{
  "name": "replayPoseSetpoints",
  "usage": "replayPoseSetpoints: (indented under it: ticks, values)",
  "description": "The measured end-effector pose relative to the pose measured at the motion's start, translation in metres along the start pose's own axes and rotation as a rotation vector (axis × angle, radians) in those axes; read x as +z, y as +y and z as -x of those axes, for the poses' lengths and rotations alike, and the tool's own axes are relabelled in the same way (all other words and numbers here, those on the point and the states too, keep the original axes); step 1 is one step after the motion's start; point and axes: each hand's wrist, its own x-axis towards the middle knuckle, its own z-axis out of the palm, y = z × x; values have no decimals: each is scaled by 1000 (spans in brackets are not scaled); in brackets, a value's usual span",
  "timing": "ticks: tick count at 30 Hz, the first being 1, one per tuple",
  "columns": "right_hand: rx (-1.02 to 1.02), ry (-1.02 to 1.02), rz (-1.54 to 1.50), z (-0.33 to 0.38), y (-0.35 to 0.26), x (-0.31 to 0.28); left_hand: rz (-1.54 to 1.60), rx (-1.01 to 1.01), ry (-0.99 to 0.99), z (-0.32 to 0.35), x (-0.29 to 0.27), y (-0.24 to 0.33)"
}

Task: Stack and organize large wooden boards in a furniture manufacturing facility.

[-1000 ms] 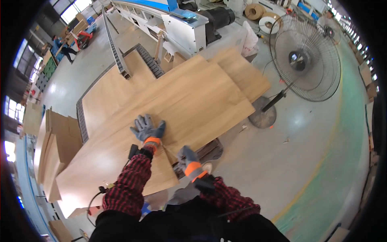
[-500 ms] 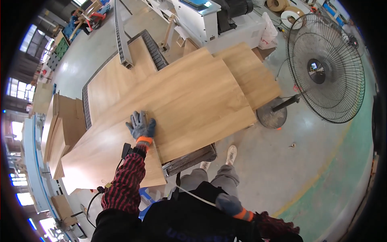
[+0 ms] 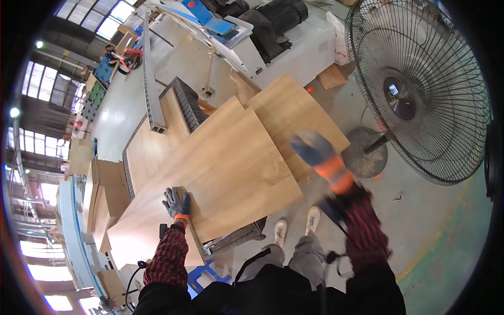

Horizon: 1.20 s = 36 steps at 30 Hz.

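Observation:
My left hand (image 3: pixel 176 202), in a dark grey glove with an orange cuff, lies flat with its fingers spread near the left edge of a large wood panel (image 3: pixel 239 170). Under that hand another light panel (image 3: pixel 144 223) reaches toward the lower left. To the right, a smaller wood panel (image 3: pixel 294 118) sticks out from beneath the large one. My right hand (image 3: pixel 313 147), gloved the same way, is in the air by this smaller panel's near edge. Motion smears its fingers, and no held object can be made out.
A black standing fan (image 3: pixel 415 100) on a round base (image 3: pixel 366 152) stands at the right. A white machine (image 3: pixel 302 50) with a black motor is at the back. A metal beam (image 3: pixel 151 89) juts over the far panels. Stacked boards (image 3: pixel 107 194) stand at the left.
My right hand has swung up and forward from beside my body toward the smaller panel. My left hand stays flat on the wood. The whole view has shifted.

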Motion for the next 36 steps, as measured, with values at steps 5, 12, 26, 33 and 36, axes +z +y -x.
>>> replayPoseSetpoints:
  ticks: [5,12,26,33,36]
  values:
    - [113,42,321,-171,26,87,79,4,9,-1,6,23]
    - [241,-30,398,-217,23,125,55,-7,17,1,0,14]
    - [176,394,347,-188,67,96,66,-3,44,-2,-8,13]
    - [205,-34,369,-236,97,100,199,103,127,-22,-15,83]
    - [-20,-189,306,-227,53,138,590,228,265,-51,-45,135]
